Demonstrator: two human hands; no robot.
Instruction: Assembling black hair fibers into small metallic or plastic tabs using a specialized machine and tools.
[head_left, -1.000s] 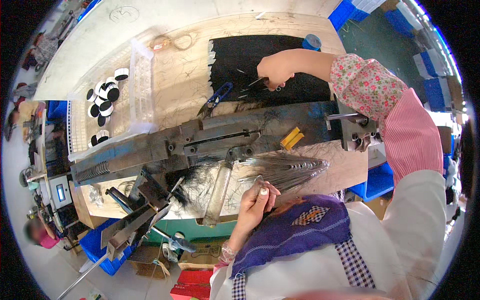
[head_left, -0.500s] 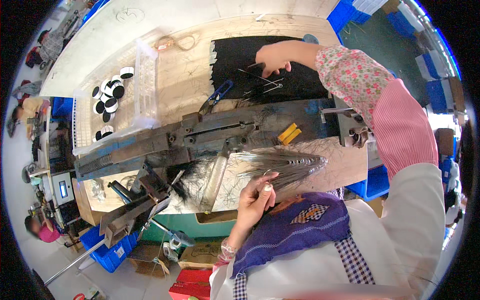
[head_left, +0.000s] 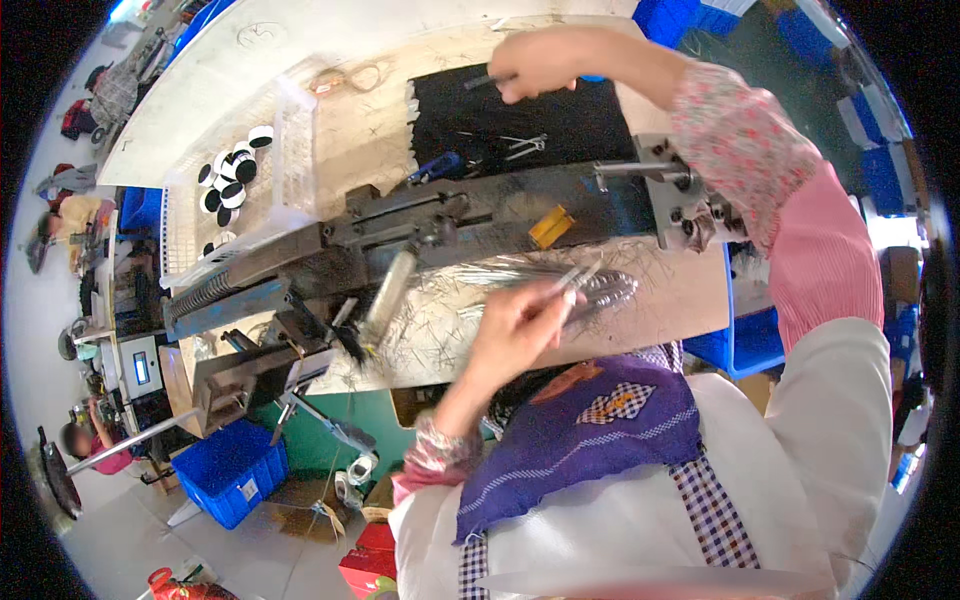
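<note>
My left hand (head_left: 520, 330) is closed in a pinch on a thin metal wire (head_left: 588, 275), above a bundle of bent silvery wires (head_left: 612, 290) on the near side of the bench. Farther off, my right hand (head_left: 540, 62) pinches a small dark strip (head_left: 480, 82) whose kind I cannot make out. It is over the far edge of a black, ragged-edged layer of material (head_left: 450, 110). On that layer lie thin silvery tools or wires (head_left: 525, 147). Blue-handled snips (head_left: 435, 168) rest at its near left corner.
A long metal bench fixture (head_left: 480, 222) with a pale lever handle (head_left: 388, 300) runs across the bench, a yellow piece (head_left: 551, 227) on it. At left stands a clear plastic basket (head_left: 295, 150) with several black-and-white round pieces (head_left: 238, 170). A blue bin (head_left: 230, 470) sits below.
My right hand has moved farther away and slightly left, carrying the dark strip. My left hand has risen over the wire bundle with the wire. The whole view has shifted slightly.
</note>
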